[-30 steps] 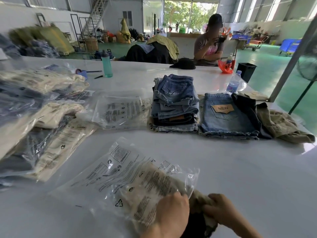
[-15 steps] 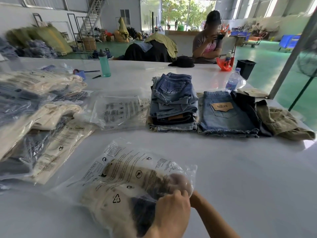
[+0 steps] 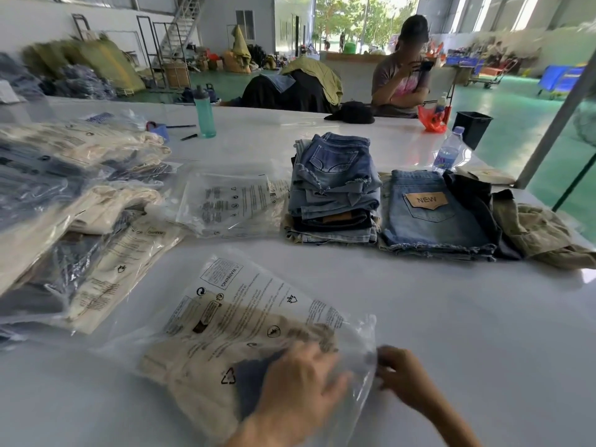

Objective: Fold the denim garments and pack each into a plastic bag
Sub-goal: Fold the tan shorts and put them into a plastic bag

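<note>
Hands: both were low in my view, at the near edge of the white table (image 3: 451,317).
Left hand (image 3: 300,385): it lay on top of the plastic bag (image 3: 258,317) with fingers spread fairly flat, pressing the plastic down; it was motion-blurred, so I could not tell more of the grip.
Right hand (image 3: 400,372): it sat at the bag's open right edge, fingers curled in a pinch on the plastic rim.
Garment: a folded cream garment (image 3: 200,366) with a dark denim patch showing lay inside the bag, its end just short of the mouth.
Change, garment: half a second before, I saw the right hand buried inside the bag, pushing the garment in; now that hand was out and gripping the rim.
Change, left hand: earlier it was bunched at the bag's mouth; now it was flattened over the bag.
Change, bag: a second before, part of the garment was sticking out of the opening; now it was fully inside.
Unpacked stock: a stack of folded denim shorts (image 3: 335,188) stood mid-table, beside single light-blue shorts (image 3: 429,214) with a "NEW" patch and a khaki garment (image 3: 538,233) to the right.
Packed stock: filled bags (image 3: 64,221) were heaped on the left, with empty bags (image 3: 232,204) next to them.
Elsewhere: a teal bottle (image 3: 204,111) stood far back, and a seated person (image 3: 403,72) was at the far side.
</note>
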Demonstrator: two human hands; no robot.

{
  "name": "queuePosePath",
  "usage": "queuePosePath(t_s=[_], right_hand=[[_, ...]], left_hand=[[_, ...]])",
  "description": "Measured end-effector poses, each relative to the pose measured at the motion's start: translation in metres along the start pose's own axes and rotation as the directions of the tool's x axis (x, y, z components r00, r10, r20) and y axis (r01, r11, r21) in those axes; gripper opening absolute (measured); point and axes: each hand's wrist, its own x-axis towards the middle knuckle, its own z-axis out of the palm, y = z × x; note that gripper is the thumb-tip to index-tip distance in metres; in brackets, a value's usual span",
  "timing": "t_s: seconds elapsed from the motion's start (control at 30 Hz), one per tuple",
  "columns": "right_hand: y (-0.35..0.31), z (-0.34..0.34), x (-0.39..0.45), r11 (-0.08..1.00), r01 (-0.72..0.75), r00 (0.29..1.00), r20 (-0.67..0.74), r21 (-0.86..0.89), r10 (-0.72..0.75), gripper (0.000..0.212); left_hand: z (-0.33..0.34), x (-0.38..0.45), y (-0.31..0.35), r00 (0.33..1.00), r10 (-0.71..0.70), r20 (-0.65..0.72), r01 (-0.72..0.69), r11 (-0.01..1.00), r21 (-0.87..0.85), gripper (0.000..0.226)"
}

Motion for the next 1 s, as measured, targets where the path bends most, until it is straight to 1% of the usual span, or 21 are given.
queuePosePath(t_s=[0.03, 0.1, 0.13, 0.2, 0.3, 0.33, 0.4, 0.43, 0.47, 0.5, 0.53, 0.57, 0.63, 0.67, 0.7, 0.77, 0.8, 0.83, 0.87, 0.97, 1.0], right_hand=[[0.004, -0.008, 0.000, 0.997, -0.059, 0.996, -0.062, 0.051, 0.063, 0.021], [0.007, -0.020, 0.007, 0.973, -0.070, 0.945, -0.298, 0.219, 0.135, 0.018], [0.005, -0.021, 0.016, 0.963, -0.042, 0.919, -0.367, 0.266, 0.142, 0.014], [-0.009, -0.011, 0.033, 0.951, -0.027, 0.931, -0.340, 0.308, 0.136, 0.034], [-0.024, 0.009, 0.058, 0.976, -0.117, 0.949, -0.270, 0.185, 0.165, 0.047], [-0.027, 0.008, 0.063, 0.983, -0.150, 0.958, -0.229, 0.102, 0.170, 0.041], [-0.032, 0.001, 0.070, 0.985, -0.173, 0.978, -0.118, -0.014, 0.170, 0.012], [-0.036, -0.004, 0.071, 0.985, -0.166, 0.982, -0.100, -0.049, 0.161, 0.008], [-0.041, -0.011, 0.076, 0.987, -0.147, 0.981, -0.137, -0.065, 0.137, 0.018], [-0.046, -0.018, 0.083, 0.992, -0.107, 0.975, -0.206, -0.071, 0.090, 0.018], [-0.052, -0.024, 0.090, 0.994, -0.054, 0.956, -0.293, -0.092, 0.025, 0.012], [-0.057, -0.030, 0.097, 0.993, -0.004, 0.929, -0.368, -0.116, -0.039, 0.008], [-0.065, -0.036, 0.106, 0.987, 0.013, 0.905, -0.418, -0.161, -0.080, 0.012], [-0.065, -0.038, 0.108, 0.994, -0.013, 0.918, -0.395, -0.108, -0.031, 0.013], [-0.061, -0.039, 0.109, 0.999, -0.042, 0.933, -0.355, 0.027, 0.049, 0.011], [-0.051, -0.037, 0.106, 0.921, -0.155, 0.945, -0.219, 0.357, 0.244, 0.014], [-0.047, -0.036, 0.103, 0.891, -0.180, 0.939, -0.197, 0.418, 0.282, 0.012], [-0.041, -0.035, 0.102, 0.878, -0.170, 0.935, -0.207, 0.447, 0.287, 0.008], [-0.040, -0.036, 0.099, 0.870, -0.147, 0.934, -0.222, 0.470, 0.278, 0.007], [-0.045, -0.036, 0.092, 0.830, -0.048, 0.943, -0.249, 0.555, 0.221, 0.006], [-0.048, -0.037, 0.090, 0.822, -0.016, 0.947, -0.255, 0.569, 0.194, 0.008]], left_hand=[[-0.006, -0.002, -0.014, 0.997, -0.069, -0.030, 0.071, 0.996, 0.063, 0.051], [-0.004, -0.008, -0.048, 0.958, -0.280, 0.060, 0.250, 0.920, 0.303, 0.066], [-0.006, -0.011, -0.060, 0.920, -0.370, 0.128, 0.292, 0.867, 0.403, 0.078], [0.005, -0.023, -0.070, 0.872, -0.454, 0.183, 0.342, 0.833, 0.435, 0.093], [0.012, -0.036, -0.062, 0.944, -0.306, 0.121, 0.228, 0.873, 0.430, 0.094], [0.013, -0.042, -0.060, 0.957, -0.268, 0.114, 0.205, 0.897, 0.391, 0.090], [0.032, -0.057, -0.062, 0.986, -0.152, 0.064, 0.111, 0.900, 0.421, 0.087], [0.046, -0.064, -0.063, 0.998, -0.053, -0.036, 0.063, 0.887, 0.457, 0.080], [0.052, -0.068, -0.059, 0.996, 0.000, -0.093, 0.045, 0.875, 0.483, 0.065], [0.059, -0.066, -0.058, 0.991, 0.023, -0.129, 0.044, 0.869, 0.494, 0.055], [0.062, -0.064, -0.052, 0.997, -0.018, -0.070, 0.049, 0.881, 0.471, 0.057], [0.068, -0.059, -0.047, 0.997, -0.018, -0.069, 0.046, 0.906, 0.421, 0.061], [0.074, -0.053, -0.032, 0.994, 0.011, -0.104, 0.028, 0.933, 0.360, 0.070], [0.079, -0.051, -0.024, 0.990, 0.046, -0.131, 0.012, 0.913, 0.407, 0.074], [0.089, -0.043, -0.019, 0.974, 0.120, -0.192, -0.007, 0.863, 0.504, 0.079], [0.105, -0.035, -0.018, 0.956, 0.255, -0.144, -0.107, 0.763, 0.638, 0.078], [0.101, -0.031, -0.015, 0.972, 0.219, -0.090, -0.124, 0.795, 0.593, 0.065], [0.095, -0.022, -0.015, 0.979, 0.183, -0.088, -0.124, 0.881, 0.456, 0.049], [0.080, -0.010, -0.012, 0.990, 0.144, 0.004, -0.139, 0.944, 0.299, 0.037], [0.045, 0.042, -0.003, 0.990, 0.141, -0.010, -0.139, 0.984, 0.108, 0.038], [0.036, 0.063, -0.003, 0.995, 0.096, -0.012, -0.096, 0.995, 0.015, 0.036]])
